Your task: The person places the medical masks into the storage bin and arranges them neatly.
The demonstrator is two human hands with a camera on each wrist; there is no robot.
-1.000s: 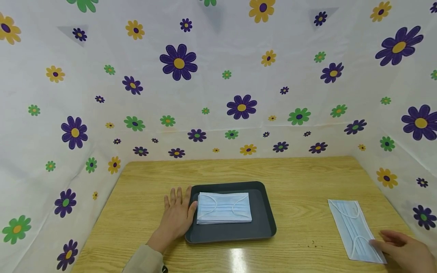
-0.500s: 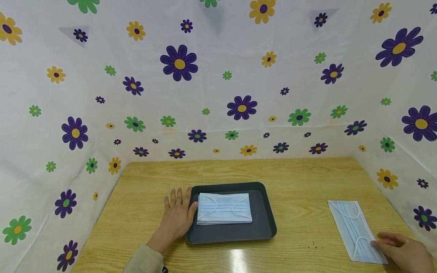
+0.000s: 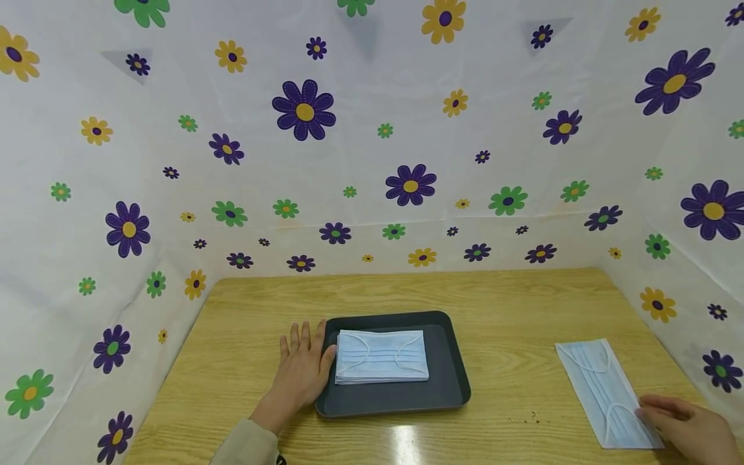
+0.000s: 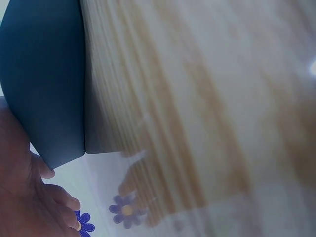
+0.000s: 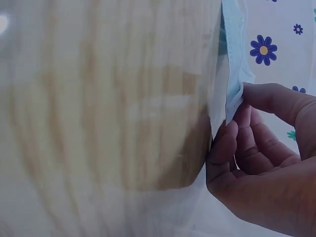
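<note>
At the table's right side lies a pale blue face mask (image 3: 604, 387) with white ear loops, set at a slant. My right hand (image 3: 688, 423) pinches its near right edge between thumb and fingers; in the right wrist view that mask edge (image 5: 235, 74) is slightly lifted off the wood. A dark grey tray (image 3: 450, 361) sits mid-table, bearing a neat stack of blue face masks (image 3: 381, 355) on its left part. My left hand (image 3: 299, 378) rests against the tray's left side, fingers spread and straight, thumb at the rim.
The wood-grain table (image 3: 407, 287) is bounded at the back and sides by a white cloth (image 3: 360, 155) printed with flowers. Small dark specks (image 3: 531, 418) mark the wood between tray and single mask.
My right hand has shifted slightly to the right, and the single mask has turned a little with it. The left hand and the tray stay put.
</note>
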